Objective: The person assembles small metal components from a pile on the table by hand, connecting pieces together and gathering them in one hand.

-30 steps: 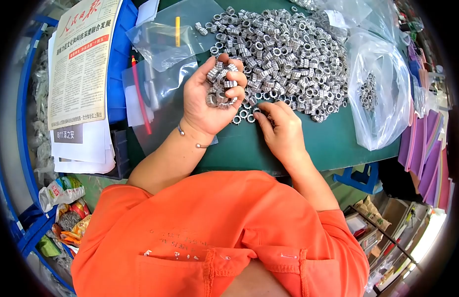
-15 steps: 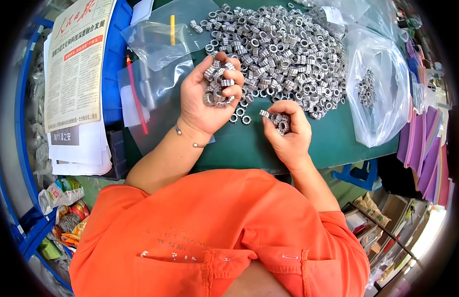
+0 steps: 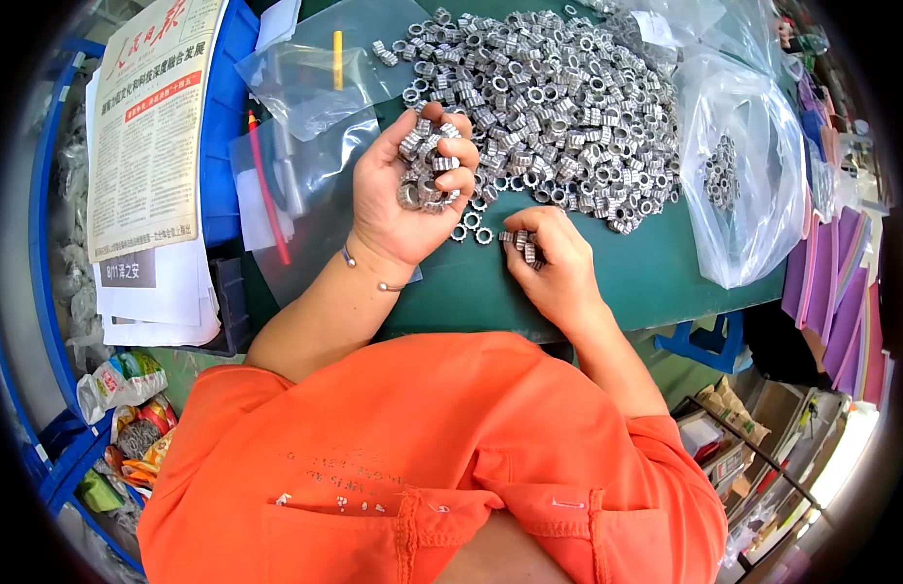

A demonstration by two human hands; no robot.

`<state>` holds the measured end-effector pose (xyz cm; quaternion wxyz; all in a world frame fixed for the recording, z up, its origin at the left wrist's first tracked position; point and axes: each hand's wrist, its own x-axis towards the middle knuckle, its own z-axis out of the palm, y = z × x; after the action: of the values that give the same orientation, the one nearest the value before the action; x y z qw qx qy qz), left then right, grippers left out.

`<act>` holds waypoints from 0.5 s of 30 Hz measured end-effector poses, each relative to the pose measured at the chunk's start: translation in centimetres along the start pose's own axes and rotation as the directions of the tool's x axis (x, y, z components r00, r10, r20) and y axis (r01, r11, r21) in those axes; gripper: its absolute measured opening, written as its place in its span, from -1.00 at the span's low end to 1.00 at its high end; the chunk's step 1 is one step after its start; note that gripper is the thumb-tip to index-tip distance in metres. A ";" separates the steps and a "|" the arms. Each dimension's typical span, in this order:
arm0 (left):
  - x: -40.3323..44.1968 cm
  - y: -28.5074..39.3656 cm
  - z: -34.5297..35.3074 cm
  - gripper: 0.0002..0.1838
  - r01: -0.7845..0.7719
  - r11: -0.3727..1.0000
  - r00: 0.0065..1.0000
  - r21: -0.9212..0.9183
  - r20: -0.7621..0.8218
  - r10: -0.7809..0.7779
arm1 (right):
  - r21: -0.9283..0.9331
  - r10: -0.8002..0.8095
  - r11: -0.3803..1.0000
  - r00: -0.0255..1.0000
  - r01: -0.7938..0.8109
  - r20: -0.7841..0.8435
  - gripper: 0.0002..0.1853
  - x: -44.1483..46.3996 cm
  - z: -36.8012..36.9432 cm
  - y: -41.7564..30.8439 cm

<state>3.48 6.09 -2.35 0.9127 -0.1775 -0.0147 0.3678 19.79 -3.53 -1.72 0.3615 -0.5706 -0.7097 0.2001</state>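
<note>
1. Rings of grey metal lie in a broad pile (image 3: 558, 107) on the green table (image 3: 451, 302), beyond both hands. Its edges look loose; a brush from the left hand's fingertips, close to the near edge, could send some sliding.
2. Left hand (image 3: 388, 204) is palm up and cupped, fingers curled over a heaped clutch of rings (image 3: 427, 165). Gaps show between the fingers, and rings sit high near their tips. If the grip loosens or the hand tilts, a few could drop out.
3. Right hand (image 3: 560, 268) is turned palm down, pinching a small cluster of rings (image 3: 529, 249) between thumb and bent fingers. How many it holds is hidden. Squeezed unevenly, the short cluster could buckle and shed a ring.
4. Loose rings (image 3: 483, 236) lie on the table between the hands, just off the pile. A low sweep of the right hand could knock them away or mix them with dropped ones. Being round, they might roll if tipped on edge.
5. Clear bag (image 3: 743, 224), right of the pile, has more rings (image 3: 722, 175) inside. Its thin film looks slack, so a snag or tug could shift them.
</note>
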 end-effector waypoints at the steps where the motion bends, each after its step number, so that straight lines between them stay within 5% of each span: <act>1: -0.1 0.0 0.0 -0.82 0.002 1.000 1.000 -0.006 0.006 -0.002 | -0.006 0.022 1.000 1.000 -0.022 0.004 -0.74 -0.2 0.1 0.0; 5: -0.1 0.0 0.0 -0.82 -0.008 1.000 1.000 0.013 -0.009 0.008 | 0.108 0.277 0.955 0.961 -0.277 0.020 -0.74 -0.7 0.1 -0.3; 7: -0.1 0.1 0.0 -0.83 0.000 1.000 1.000 0.007 -0.007 0.000 | 0.483 0.340 0.831 0.939 -0.276 -0.048 -0.69 -1.1 0.6 0.3; 15: -0.1 0.0 0.1 -0.83 -0.001 1.000 1.000 0.015 -0.010 0.001 | 0.503 0.278 0.840 0.957 -0.204 -0.076 -0.61 -1.3 0.6 0.0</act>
<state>3.37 6.02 -2.27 0.9139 -0.1723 -0.0074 0.3674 19.47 -4.65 -2.49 0.5169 -0.5583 -0.5296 0.3750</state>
